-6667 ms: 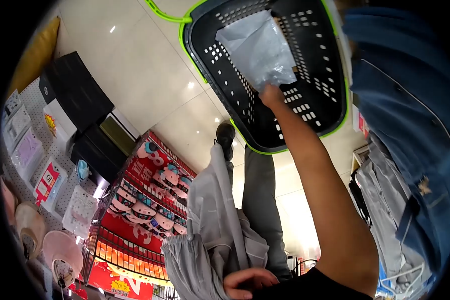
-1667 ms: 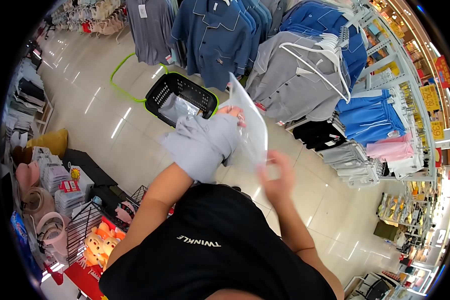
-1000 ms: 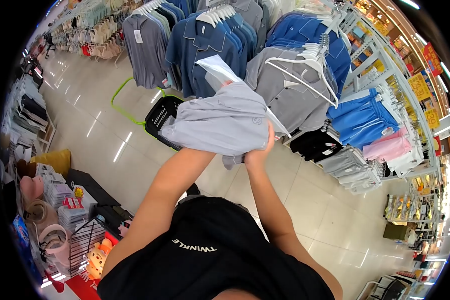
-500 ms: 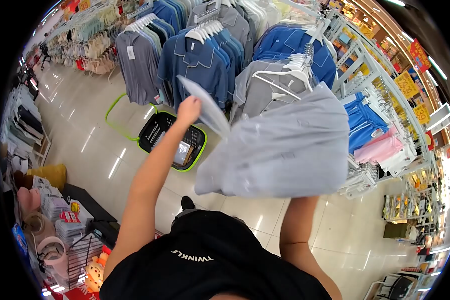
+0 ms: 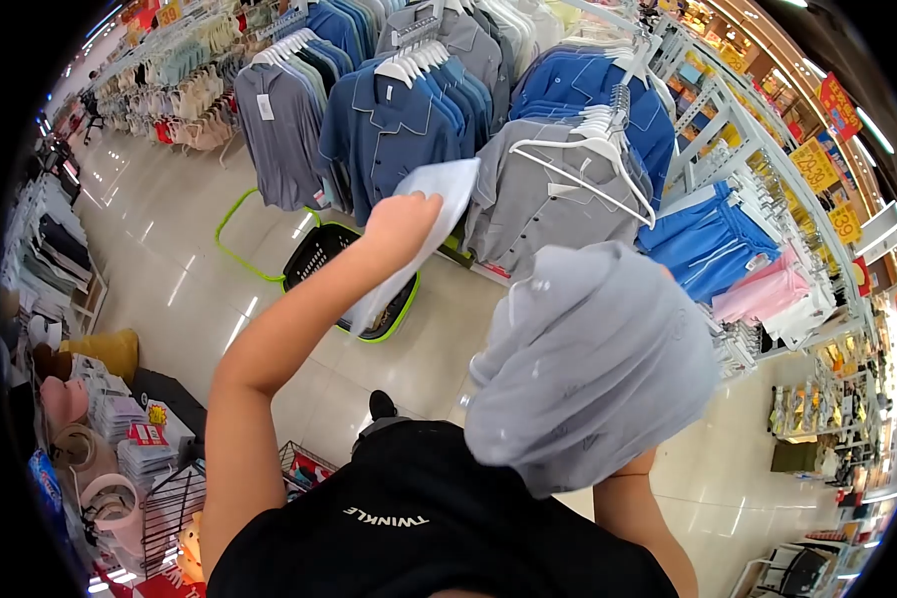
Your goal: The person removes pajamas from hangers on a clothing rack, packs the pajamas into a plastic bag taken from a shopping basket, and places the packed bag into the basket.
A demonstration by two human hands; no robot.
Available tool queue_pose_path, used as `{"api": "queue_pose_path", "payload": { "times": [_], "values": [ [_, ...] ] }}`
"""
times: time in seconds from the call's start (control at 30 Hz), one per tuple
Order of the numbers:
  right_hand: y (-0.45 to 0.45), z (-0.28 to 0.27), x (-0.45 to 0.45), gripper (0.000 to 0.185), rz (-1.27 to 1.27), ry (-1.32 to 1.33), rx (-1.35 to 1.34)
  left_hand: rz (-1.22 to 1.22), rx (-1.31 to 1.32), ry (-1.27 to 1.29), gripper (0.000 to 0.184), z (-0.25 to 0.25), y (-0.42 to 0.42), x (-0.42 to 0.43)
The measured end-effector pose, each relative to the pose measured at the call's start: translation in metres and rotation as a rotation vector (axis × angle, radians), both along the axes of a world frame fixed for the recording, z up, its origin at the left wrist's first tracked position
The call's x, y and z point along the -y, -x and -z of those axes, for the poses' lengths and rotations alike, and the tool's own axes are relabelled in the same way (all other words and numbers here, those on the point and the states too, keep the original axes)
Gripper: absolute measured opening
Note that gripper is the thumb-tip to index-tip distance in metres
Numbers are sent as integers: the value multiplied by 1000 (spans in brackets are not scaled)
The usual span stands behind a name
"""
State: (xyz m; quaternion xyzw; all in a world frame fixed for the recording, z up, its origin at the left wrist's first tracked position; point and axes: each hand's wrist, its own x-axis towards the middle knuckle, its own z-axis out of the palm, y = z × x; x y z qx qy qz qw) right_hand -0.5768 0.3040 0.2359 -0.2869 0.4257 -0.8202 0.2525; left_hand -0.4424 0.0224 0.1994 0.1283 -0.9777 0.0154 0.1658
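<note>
My left hand (image 5: 406, 227) is closed on a thin, whitish flat sheet, perhaps a clear plastic bag (image 5: 454, 189), which slants down over the basket. A bunched light-grey garment with small faint marks (image 5: 598, 364) hangs over my right hand, in front of my chest. The cloth hides that hand; just my right forearm (image 5: 628, 488) shows below it. On the floor beyond my left arm stands a black shopping basket with a green rim (image 5: 406, 317), its green handle (image 5: 231, 247) folded out. A bare white hanger (image 5: 593, 149) hangs in front of the grey shirts (image 5: 528, 189).
Racks of blue shirts (image 5: 384, 135) and grey tops (image 5: 279, 130) stand ahead. Blue shorts (image 5: 713, 239) and pink shorts (image 5: 767, 289) hang at the right. A wire cart (image 5: 174, 518) and a display of hats (image 5: 110, 498) are at the lower left.
The grey garment has gone from spread wide to bunched, and has come lower and nearer my body. My left hand has moved right with the whitish sheet, uncovering the hanger less obstructed now.
</note>
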Motion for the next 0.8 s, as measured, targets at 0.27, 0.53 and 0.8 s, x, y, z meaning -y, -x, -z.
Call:
{"api": "queue_pose_path", "payload": {
  "times": [0.27, 0.53, 0.8],
  "values": [
    [-11, -1, 11, 32, -55, -68, -72, 208, 50, -997, 54, -54, -18, -50],
    [-13, -13, 17, 32, -103, -95, -174, 523, -16, -780, 32, -35, -18, -32],
    [-8, -35, 25, 32, -171, -104, -315, 757, -80, -1674, 101, -43, -50, -59]
  ]
}}
